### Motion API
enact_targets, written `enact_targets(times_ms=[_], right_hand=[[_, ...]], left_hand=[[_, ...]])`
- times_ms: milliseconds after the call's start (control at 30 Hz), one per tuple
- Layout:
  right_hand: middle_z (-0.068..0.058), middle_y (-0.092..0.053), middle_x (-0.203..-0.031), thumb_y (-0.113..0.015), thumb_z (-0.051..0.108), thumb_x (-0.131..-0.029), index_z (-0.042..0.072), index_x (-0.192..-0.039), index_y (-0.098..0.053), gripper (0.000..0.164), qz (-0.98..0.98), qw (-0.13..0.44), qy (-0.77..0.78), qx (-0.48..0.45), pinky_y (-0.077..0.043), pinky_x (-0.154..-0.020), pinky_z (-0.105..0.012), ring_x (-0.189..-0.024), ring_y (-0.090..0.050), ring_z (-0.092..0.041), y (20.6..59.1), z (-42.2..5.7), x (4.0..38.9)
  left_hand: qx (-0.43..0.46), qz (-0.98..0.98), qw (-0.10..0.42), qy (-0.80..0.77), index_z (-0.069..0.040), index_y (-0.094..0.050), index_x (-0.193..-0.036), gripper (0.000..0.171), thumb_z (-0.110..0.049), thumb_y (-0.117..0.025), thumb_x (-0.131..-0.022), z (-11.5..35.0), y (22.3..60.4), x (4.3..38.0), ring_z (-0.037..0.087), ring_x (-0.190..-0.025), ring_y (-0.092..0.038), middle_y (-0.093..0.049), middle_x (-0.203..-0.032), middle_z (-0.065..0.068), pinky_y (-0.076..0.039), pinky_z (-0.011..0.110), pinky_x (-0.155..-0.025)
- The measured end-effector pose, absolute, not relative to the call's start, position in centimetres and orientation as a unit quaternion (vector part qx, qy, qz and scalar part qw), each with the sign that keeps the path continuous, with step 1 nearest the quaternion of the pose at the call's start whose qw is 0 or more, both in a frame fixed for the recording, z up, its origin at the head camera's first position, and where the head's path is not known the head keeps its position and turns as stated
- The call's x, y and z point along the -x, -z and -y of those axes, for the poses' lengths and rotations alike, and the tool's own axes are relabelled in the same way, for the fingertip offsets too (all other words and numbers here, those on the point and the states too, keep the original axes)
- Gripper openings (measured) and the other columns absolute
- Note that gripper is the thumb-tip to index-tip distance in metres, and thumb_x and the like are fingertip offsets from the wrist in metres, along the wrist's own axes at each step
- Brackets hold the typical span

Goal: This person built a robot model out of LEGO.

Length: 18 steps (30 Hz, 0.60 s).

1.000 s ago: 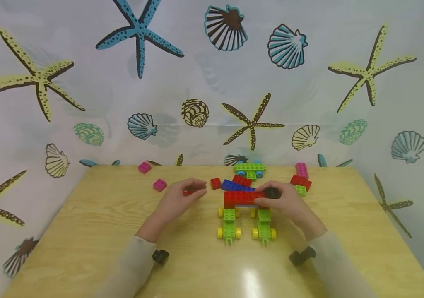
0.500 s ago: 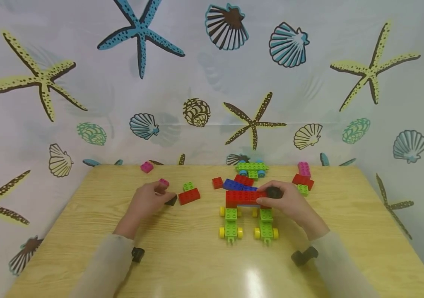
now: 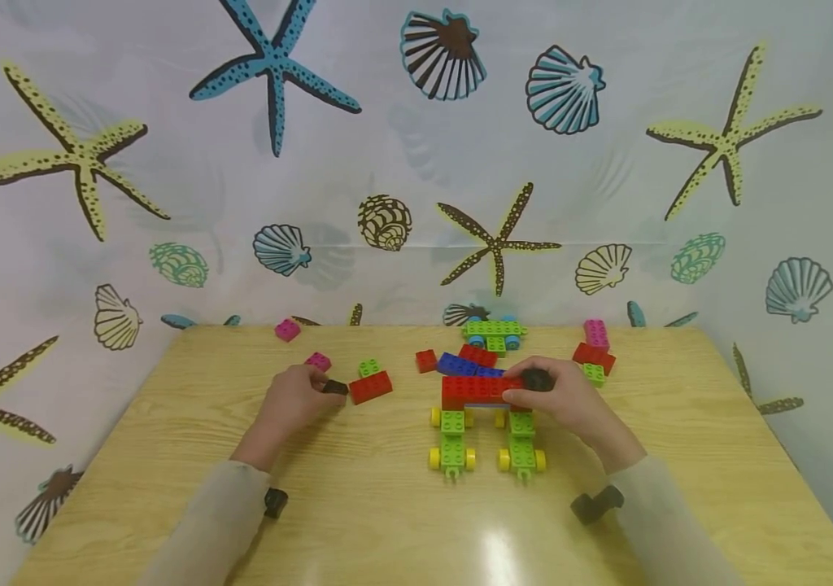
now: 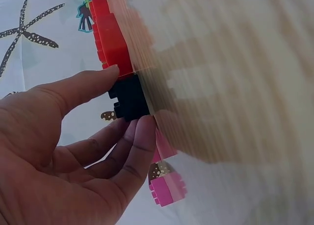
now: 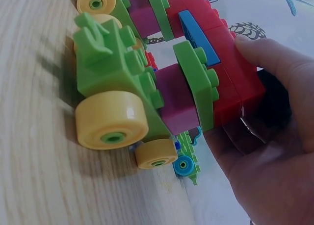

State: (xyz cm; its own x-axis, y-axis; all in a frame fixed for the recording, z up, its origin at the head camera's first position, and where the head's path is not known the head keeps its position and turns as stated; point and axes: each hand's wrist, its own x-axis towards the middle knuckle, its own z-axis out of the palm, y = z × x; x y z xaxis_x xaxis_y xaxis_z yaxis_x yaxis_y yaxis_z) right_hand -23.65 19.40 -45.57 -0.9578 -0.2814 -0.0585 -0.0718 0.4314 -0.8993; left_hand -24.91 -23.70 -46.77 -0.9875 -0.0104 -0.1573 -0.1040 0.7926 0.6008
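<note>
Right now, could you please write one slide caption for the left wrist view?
Left hand pinching a black brick beside a red brick, pink bricks nearby.

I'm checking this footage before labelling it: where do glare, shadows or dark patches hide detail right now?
Head view: a white glare washes out part of the near table; left wrist view: broad soft shadows lie on the wood, and the black brick shows little surface detail; right wrist view: shadows fall beside the front yellow wheel, which carries a small highlight.
</note>
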Motion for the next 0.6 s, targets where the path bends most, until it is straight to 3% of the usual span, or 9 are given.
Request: enact_targets(times_ms=[433,600], right_hand=[[-0.012,-0.07,-0.148,-0.086,0.033,-0.101,0.018,-0.131,-0.079,0.034,-0.842,0.105,0.519,0.1,-0.049,-0.124,-0.064,-0.143,-0.057,-0.038,45.7,-19.4,23.7],[-0.012,-0.07,-0.147,-0.086,0.033,-0.101,0.018,-0.13,-0.08,0.034,-0.844,0.104,0.516,0.101,-0.05,-0.123,-0.063,-0.142,-0.057,-0.038,45.5,-19.4,23.8]], left_hand=[[0.03,-0.936,0.055,-0.346,0.007,-0.067,-0.144,0.048,-0.017,-0.075,-0.103,23.6,46.2,24.6,0.046,-0.136,-0.065,-0.071,-0.144,0.03,-0.052,0.063,-0.122],[0.017,-0.928,0.039,-0.37,0.003,-0.069,-0.144,0.046,-0.018,-0.077,-0.104,23.3,45.7,24.4,0.043,-0.131,-0.067,-0.07,-0.143,0.027,-0.055,0.06,-0.119]])
